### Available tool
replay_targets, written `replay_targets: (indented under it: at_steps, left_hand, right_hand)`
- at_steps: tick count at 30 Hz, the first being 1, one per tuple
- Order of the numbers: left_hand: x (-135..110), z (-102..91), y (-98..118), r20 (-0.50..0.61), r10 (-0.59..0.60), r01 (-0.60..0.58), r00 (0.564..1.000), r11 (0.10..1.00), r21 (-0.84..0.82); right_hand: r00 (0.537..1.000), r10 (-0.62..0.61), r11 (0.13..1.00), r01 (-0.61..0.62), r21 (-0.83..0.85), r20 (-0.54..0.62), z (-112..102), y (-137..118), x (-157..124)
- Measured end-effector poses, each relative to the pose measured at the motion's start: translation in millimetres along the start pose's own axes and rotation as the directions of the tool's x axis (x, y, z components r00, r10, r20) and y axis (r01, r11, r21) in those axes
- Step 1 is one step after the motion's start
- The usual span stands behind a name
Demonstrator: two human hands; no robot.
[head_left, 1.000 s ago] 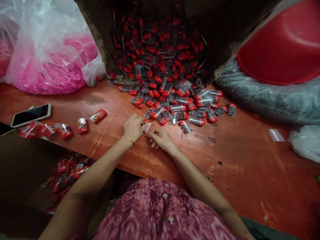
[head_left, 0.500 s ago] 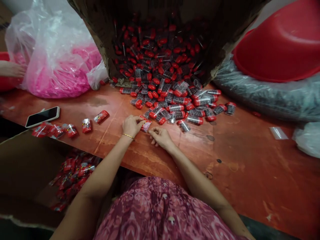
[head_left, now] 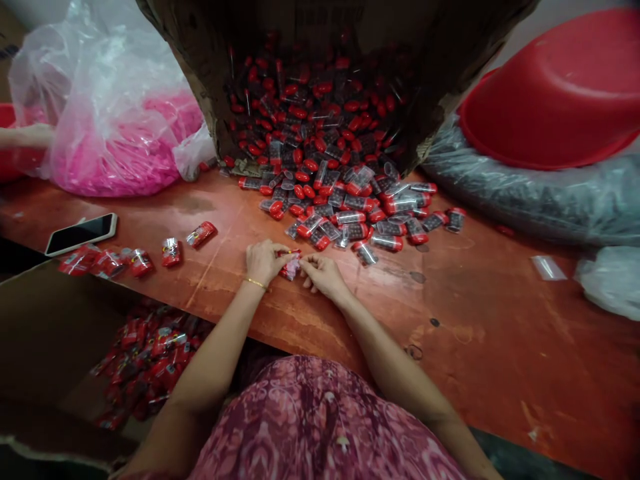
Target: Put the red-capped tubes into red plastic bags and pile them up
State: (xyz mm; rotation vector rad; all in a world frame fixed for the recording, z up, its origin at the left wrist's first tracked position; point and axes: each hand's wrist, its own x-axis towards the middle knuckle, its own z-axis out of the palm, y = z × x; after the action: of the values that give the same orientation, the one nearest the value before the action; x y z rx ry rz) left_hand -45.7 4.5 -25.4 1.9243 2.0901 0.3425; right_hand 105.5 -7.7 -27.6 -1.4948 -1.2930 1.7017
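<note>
Low over the red-brown table (head_left: 350, 313), my left hand (head_left: 263, 262) pinches a small red packet (head_left: 290, 265) with a pinkish-white patch on it. My right hand (head_left: 323, 273) is closed at the packet's right edge, thumb and forefinger together on it. Beyond my hands lies a loose heap of clear tubes with red caps (head_left: 350, 217) and dark contents, spilling from a cardboard box (head_left: 200, 87) tipped on its side. To the left of my hands rest several red packets, among them one red packet (head_left: 201, 234) set apart from the row.
A phone (head_left: 81, 234) lies at the left, before a clear bag of pink pieces (head_left: 115, 153). Below the table edge, an open carton (head_left: 45, 333) holds many red packets. A red basin (head_left: 545, 100) sits on a bag at the right. Another person's arm (head_left: 25, 137) shows far left.
My right hand has closed in on the packet, and the packet has turned and sits slightly lower. The other person's hand at the far left has moved behind the bag.
</note>
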Motion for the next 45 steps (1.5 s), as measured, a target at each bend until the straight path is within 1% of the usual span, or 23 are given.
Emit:
replay_targets:
  at_steps: [5, 8, 10, 13, 17, 20, 21, 22, 23, 24, 25, 26, 27, 28, 31, 32, 34, 35, 37, 39, 41, 43, 45]
  left_hand:
    - [-12.4, -4.4, 7.3, -0.025, 0.007, -0.007, 1.000, 1.000, -0.017]
    - [-13.1, -10.2, 12.9, -0.100, 0.022, -0.027, 0.995, 0.998, -0.048]
    - [-14.6, -12.4, 17.2, -0.162, 0.009, -0.030, 0.987, 0.991, -0.128]
    - [-18.4, -11.6, 26.6, -0.200, 0.026, -0.077, 0.979, 0.966, -0.249]
    - [-23.9, -8.6, 42.7, -0.216, 0.100, -0.160, 0.971, 0.946, -0.283]
    - [-29.7, -9.6, 49.6, -0.300, 0.026, -0.135, 0.954, 0.927, -0.349]
    - [-32.3, -9.9, 50.5, -0.292, -0.019, -0.103, 0.956, 0.912, -0.397]
    - [-35.3, -9.8, 51.1, -0.233, -0.055, -0.062, 0.971, 0.883, -0.465]
    - [-38.5, -8.9, 52.0, -0.118, -0.072, -0.004, 0.990, 0.838, -0.546]
    - [-42.0, -7.1, 53.4, 0.032, -0.068, 0.073, 0.997, 0.774, -0.629]
    - [-45.5, -4.4, 55.7, 0.178, -0.051, 0.163, 0.983, 0.692, -0.703]
    - [-48.9, -1.0, 59.1, 0.282, -0.037, 0.248, 0.959, 0.594, -0.765]
    - [-52.2, 2.6, 63.4, 0.336, -0.042, 0.313, 0.941, 0.482, -0.818]
    - [-55.3, 6.1, 68.4, 0.349, -0.070, 0.350, 0.934, 0.364, -0.863]
    - [-62.1, 11.5, 83.6, 0.342, -0.173, 0.353, 0.924, 0.033, -0.935]
    - [-63.3, 11.4, 87.7, 0.361, -0.185, 0.358, 0.914, -0.052, -0.932]
    - [-63.6, 9.5, 93.4, 0.408, -0.198, 0.379, 0.891, -0.171, -0.910]
    - [-62.8, 8.2, 95.0, 0.428, -0.202, 0.389, 0.881, -0.205, -0.898]
    - [-59.6, 6.0, 96.0, 0.452, -0.204, 0.406, 0.868, -0.232, -0.884]
    - [-55.1, 4.4, 94.5, 0.461, -0.202, 0.417, 0.864, -0.226, -0.881]
    - [-50.3, 2.8, 90.7, 0.461, -0.216, 0.417, 0.861, -0.219, -0.882]
    - [-46.1, 0.9, 86.1, 0.466, -0.238, 0.420, 0.852, -0.220, -0.880]
    - [-42.9, -0.6, 82.6, 0.472, -0.254, 0.424, 0.844, -0.225, -0.878]
  right_hand:
    - [0.992, -0.048, 0.996, 0.057, 0.074, -0.116, -0.4, 4.6, 3.7]
    - [0.970, -0.149, 0.984, 0.165, 0.069, -0.194, -3.9, 5.5, 6.1]
    - [0.954, -0.217, 0.968, 0.238, 0.083, -0.208, -6.9, 4.1, 5.7]
    - [0.948, -0.258, 0.943, 0.290, 0.165, -0.187, -9.4, 0.0, 1.3]
    - [0.915, -0.347, 0.897, 0.387, 0.212, -0.204, -10.6, -3.8, -4.9]
    - [0.874, -0.398, 0.870, 0.457, 0.188, -0.279, -15.7, -1.9, -6.7]
    - [0.859, -0.402, 0.863, 0.471, 0.181, -0.317, -18.1, -0.5, -7.4]
    - [0.844, -0.401, 0.859, 0.481, 0.174, -0.357, -20.6, 1.2, -8.6]
    - [0.830, -0.398, 0.857, 0.488, 0.163, -0.392, -22.7, 3.0, -10.4]
    - [0.815, -0.399, 0.858, 0.493, 0.143, -0.420, -24.2, 4.9, -12.8]
    - [0.798, -0.407, 0.859, 0.499, 0.110, -0.444, -25.0, 6.6, -15.9]
    - [0.778, -0.423, 0.860, 0.507, 0.066, -0.466, -25.1, 8.3, -19.3]
    - [0.755, -0.445, 0.857, 0.514, 0.015, -0.482, -24.6, 9.8, -22.7]
    - [0.732, -0.467, 0.853, 0.521, -0.035, -0.496, -23.9, 11.1, -25.8]
    - [0.681, -0.507, 0.841, 0.524, -0.131, -0.528, -22.1, 14.0, -30.7]
    - [0.668, -0.511, 0.839, 0.524, -0.147, -0.541, -21.9, 14.5, -30.7]
    - [0.644, -0.516, 0.835, 0.526, -0.162, -0.565, -21.1, 15.2, -29.3]
    - [0.638, -0.518, 0.833, 0.528, -0.165, -0.570, -20.2, 15.4, -28.7]
    - [0.642, -0.523, 0.832, 0.528, -0.171, -0.561, -18.0, 15.9, -28.3]
    - [0.661, -0.530, 0.835, 0.517, -0.189, -0.530, -18.8, 16.4, -29.2]
    - [0.673, -0.552, 0.830, 0.497, -0.252, -0.492, -27.8, 16.6, -29.6]
    - [0.665, -0.591, 0.802, 0.428, -0.415, -0.456, -46.5, 16.9, -27.6]
    - [0.648, -0.619, 0.721, 0.247, -0.647, -0.443, -70.6, 18.5, -23.1]
